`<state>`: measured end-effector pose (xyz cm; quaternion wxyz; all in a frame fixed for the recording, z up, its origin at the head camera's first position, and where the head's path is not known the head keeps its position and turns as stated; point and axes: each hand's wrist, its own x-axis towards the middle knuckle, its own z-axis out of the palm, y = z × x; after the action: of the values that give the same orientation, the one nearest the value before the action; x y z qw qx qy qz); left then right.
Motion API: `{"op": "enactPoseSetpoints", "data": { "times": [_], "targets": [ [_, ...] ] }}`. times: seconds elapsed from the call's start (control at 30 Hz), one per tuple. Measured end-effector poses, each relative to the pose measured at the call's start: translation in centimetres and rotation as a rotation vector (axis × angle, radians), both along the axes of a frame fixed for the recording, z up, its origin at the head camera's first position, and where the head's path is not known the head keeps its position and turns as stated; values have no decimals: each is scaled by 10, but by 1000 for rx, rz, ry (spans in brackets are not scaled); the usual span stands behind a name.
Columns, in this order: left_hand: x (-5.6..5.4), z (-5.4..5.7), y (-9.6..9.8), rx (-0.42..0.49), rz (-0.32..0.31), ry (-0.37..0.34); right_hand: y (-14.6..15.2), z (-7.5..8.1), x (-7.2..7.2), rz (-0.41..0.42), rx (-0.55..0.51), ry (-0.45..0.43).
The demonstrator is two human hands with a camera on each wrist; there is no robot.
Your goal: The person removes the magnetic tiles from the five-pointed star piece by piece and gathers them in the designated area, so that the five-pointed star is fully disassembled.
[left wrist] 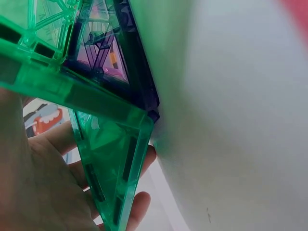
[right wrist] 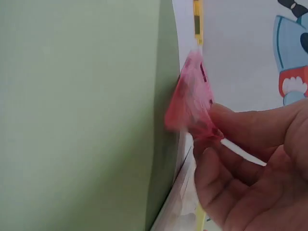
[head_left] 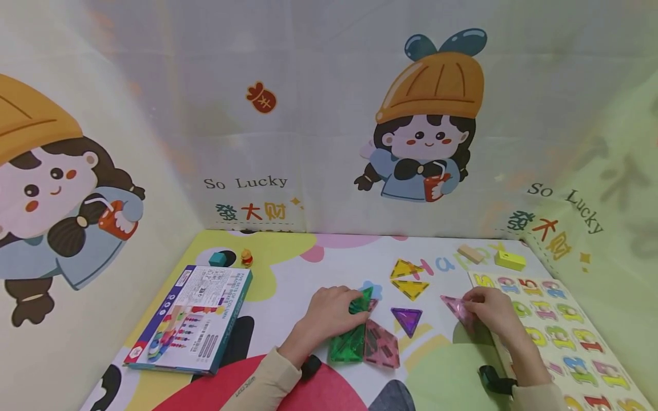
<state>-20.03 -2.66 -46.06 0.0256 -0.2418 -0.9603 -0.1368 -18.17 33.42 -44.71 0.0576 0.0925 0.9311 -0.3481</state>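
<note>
My left hand (head_left: 331,311) grips a translucent green triangular magnetic tile (left wrist: 108,159), its fingers reaching behind the piece. This triangle stands against more green tiles (head_left: 346,347), with a pink tile section (head_left: 381,345) along their right side. The left wrist view also shows a dark purple-framed tile (left wrist: 139,67) joined to the green ones. My right hand (head_left: 496,313) pinches a pink triangular tile (right wrist: 192,98) between thumb and fingers, near the number board. A purple triangle (head_left: 407,321) lies between the hands, and two yellow triangles (head_left: 406,268) lie behind it.
On the left lies a boxed toy set (head_left: 195,319), with a teal cube (head_left: 217,260) and a small figure (head_left: 247,258) behind it. A number board (head_left: 557,342) covers the right side. Behind it are a yellow block (head_left: 510,261) and a wooden block (head_left: 470,254).
</note>
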Motion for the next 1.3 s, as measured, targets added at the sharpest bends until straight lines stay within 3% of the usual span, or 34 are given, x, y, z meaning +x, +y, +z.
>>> {"op": "enactPoseSetpoints", "data": {
  "times": [0.23,0.3,0.4,0.5,0.63,0.8,1.0,1.13,1.3],
  "targets": [
    [0,1,0,10,-1,-9,-16,7,-9,-10,142,135],
    [0,2,0,20,0,-17,-31,8,-11,41,138,183],
    [-1,2,-1,38,4,-20,-61,7,-16,163,33,201],
    [-2,2,-1,61,3,-20,-90,6,-24,262,-109,165],
    [-2,1,-1,98,10,-34,-120,4,-36,311,-253,81],
    [-2,0,-2,133,21,-65,-144,2,-49,366,-323,-16],
    [-2,1,-4,137,29,-67,-154,0,-57,319,-375,-87],
    [-2,2,-5,135,39,-66,-154,-3,-62,277,-535,-108],
    [-2,1,-6,123,34,-66,-158,-6,-65,304,-664,-145]
  ]
}}
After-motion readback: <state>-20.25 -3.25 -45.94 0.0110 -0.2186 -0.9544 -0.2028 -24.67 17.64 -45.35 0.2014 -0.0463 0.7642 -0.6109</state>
